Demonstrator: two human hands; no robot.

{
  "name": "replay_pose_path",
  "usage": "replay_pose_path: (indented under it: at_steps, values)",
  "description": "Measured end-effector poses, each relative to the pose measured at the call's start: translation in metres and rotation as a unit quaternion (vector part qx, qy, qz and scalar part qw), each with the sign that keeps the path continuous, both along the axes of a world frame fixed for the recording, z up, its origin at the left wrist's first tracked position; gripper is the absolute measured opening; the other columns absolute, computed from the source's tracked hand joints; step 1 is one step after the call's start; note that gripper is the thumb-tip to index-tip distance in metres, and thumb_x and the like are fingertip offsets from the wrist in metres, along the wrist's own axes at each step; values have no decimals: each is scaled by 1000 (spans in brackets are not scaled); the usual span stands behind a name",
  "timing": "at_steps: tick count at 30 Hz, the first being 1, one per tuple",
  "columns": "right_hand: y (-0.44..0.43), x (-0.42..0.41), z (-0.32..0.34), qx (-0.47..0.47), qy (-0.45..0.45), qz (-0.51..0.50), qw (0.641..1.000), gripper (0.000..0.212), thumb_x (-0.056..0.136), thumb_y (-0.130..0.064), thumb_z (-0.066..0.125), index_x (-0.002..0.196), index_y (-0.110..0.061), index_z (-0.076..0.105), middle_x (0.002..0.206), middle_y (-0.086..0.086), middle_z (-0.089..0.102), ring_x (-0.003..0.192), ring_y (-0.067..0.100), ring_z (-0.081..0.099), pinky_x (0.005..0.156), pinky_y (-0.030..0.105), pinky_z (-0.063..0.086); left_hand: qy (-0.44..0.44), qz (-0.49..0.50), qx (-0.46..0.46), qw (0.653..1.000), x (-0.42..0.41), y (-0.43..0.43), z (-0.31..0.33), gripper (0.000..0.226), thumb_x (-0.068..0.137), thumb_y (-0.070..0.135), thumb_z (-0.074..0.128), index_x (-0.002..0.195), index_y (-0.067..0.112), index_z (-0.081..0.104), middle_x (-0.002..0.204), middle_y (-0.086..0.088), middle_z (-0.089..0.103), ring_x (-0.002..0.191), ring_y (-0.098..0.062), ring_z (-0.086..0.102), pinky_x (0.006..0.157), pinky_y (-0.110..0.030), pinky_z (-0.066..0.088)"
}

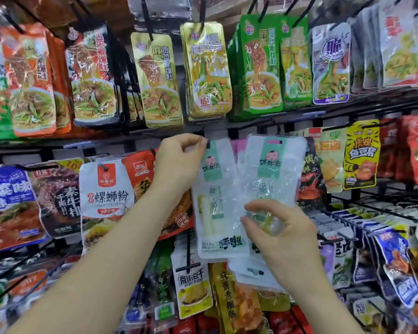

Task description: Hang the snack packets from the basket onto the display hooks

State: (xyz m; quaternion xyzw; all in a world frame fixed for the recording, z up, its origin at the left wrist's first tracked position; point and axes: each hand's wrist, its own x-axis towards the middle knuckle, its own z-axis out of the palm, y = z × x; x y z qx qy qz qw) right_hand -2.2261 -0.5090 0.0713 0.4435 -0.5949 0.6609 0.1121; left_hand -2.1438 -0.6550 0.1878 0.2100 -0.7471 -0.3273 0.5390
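Note:
Two clear snack packets with pale green labels hang or are held at the middle of the rack. My left hand [179, 160] pinches the top corner of the left packet [217, 203] right at the black tip of a display hook [208, 143]. My right hand [275, 227] grips the lower part of a small stack of the same packets [272, 174], tilted slightly and held beside the first. The basket is out of view.
Rows of black wire hooks carry many hanging packets: gold [206, 68] and green [261, 63] ones above, a white one [106, 196] at left, a yellow one [361, 153] at right. More packets crowd the lower rows [193, 285].

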Motion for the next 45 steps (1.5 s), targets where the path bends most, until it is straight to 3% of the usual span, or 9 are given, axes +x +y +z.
replay_pose_path:
  at_steps: [6,13,16,19,22,26,33,43,45]
  values:
    - [6,-11,-2,-1,1,-32,999,26,90,-22,63,86,-47,66,92,-17,67,95,-2,55,75,6,39,-99,69,-184,975,7,0,-17,41,86,3,63,118,26,52,113,5,47,104,-5,43,77,-7,30]
    - [37,-17,13,-54,16,-15,998,35,90,-13,64,109,-41,56,113,-39,53,110,-21,44,85,1,33,-167,165,-224,946,0,-5,-11,53,88,-1,59,137,16,50,123,-3,45,104,-16,47,78,-17,30]
    - [42,-16,12,-55,-2,37,998,66,85,-18,71,132,-51,38,129,-51,31,128,-23,25,102,16,26,-184,177,-239,937,-3,-1,-12,58,87,-4,58,141,9,44,138,-9,44,124,-27,46,99,-28,36]
    - [43,-9,12,-63,-45,113,991,93,80,-20,78,140,-61,20,145,-39,29,135,1,40,104,39,45,-149,152,-297,931,4,11,-21,57,87,-10,51,142,2,41,148,-11,41,139,-24,35,111,-20,21]
    - [46,-3,11,-66,-74,160,982,103,77,-8,75,144,-59,14,123,-50,45,111,-7,59,79,17,55,-61,99,-253,961,21,32,-32,40,95,3,46,134,10,55,134,-1,58,124,-9,49,101,-8,29]
    - [46,5,8,-23,-94,227,969,106,72,-9,77,137,-66,16,129,-25,59,110,6,65,82,27,57,10,-16,-118,993,35,50,-27,15,93,37,57,99,28,67,89,16,69,81,3,61,77,-22,52]
    - [31,26,10,6,-94,305,948,69,74,-4,72,124,-45,49,113,-20,69,102,6,68,77,20,56,82,-92,-4,992,25,54,-24,19,73,41,79,69,25,68,79,-16,71,76,-43,66,65,-59,55]
    - [14,33,-10,-38,-340,361,868,55,76,-41,57,130,-48,48,92,-33,69,84,-9,67,64,19,56,187,31,-116,975,17,48,-47,23,95,15,60,77,29,54,64,20,57,67,10,53,66,-8,38]
    - [13,35,-13,-40,-328,347,878,63,72,-49,64,129,-62,41,110,-36,63,100,-10,63,85,30,56,213,46,-137,966,17,52,-49,16,97,14,56,82,20,53,68,16,53,68,11,55,65,-7,37]
